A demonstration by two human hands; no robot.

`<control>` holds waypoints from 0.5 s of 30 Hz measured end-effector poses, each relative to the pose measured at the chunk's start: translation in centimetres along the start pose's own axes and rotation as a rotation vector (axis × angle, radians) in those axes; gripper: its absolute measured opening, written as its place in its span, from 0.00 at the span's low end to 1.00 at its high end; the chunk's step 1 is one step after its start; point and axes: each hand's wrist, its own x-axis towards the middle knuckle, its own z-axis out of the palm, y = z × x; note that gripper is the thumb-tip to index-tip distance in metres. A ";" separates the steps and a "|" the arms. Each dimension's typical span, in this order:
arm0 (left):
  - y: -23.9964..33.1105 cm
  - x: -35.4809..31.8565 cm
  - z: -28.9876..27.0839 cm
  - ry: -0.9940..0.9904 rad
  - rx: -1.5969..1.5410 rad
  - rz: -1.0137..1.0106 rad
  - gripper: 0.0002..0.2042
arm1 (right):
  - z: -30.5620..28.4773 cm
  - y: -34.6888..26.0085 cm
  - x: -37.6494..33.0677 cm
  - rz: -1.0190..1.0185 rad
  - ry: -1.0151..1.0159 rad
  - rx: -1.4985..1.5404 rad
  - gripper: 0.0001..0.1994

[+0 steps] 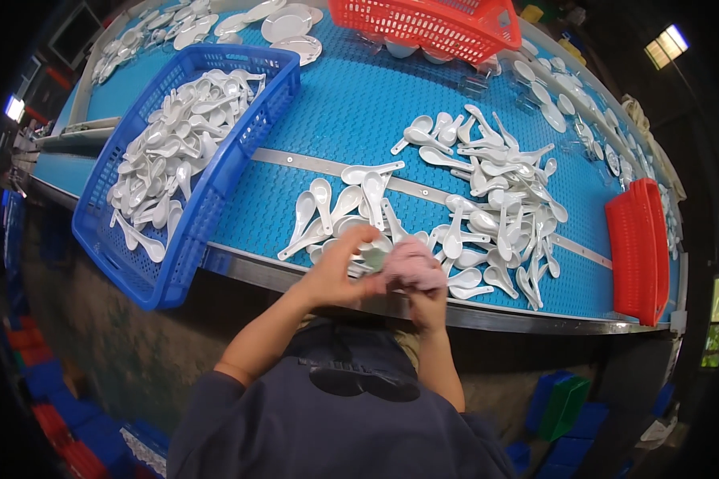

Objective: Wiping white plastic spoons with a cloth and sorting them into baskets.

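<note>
In the head view, the right hand [428, 307] is clenched round a soft, crumpled pink cloth [414, 263] at the near edge of the table [319, 104]. The left hand [334, 267] faces it, thumb and fingers curved about something pale green and blurred; whether they grip it I cannot tell. Glossy white spoons [499, 180], round-bowled with slim handles, lie just beyond the hands and in a loose heap to the right, on the blue, patterned top crossed by a smooth metal strip [295, 160]. More spoons fill the slatted blue plastic basket [196, 231] on the left. Flat, shiny plates [287, 24] lie far off.
</note>
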 end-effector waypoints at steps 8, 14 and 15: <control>-3.0 8.0 2.0 -0.051 0.808 -0.559 0.25 | -5.7 -2.6 -2.8 0.065 0.178 0.680 0.22; -8.9 5.8 -1.9 -0.025 0.558 -0.592 0.20 | -8.5 -4.4 -1.7 0.014 0.242 0.612 0.18; -9.3 5.3 -2.7 -0.033 0.382 -0.661 0.19 | -7.9 -5.0 -1.7 0.068 0.476 0.827 0.17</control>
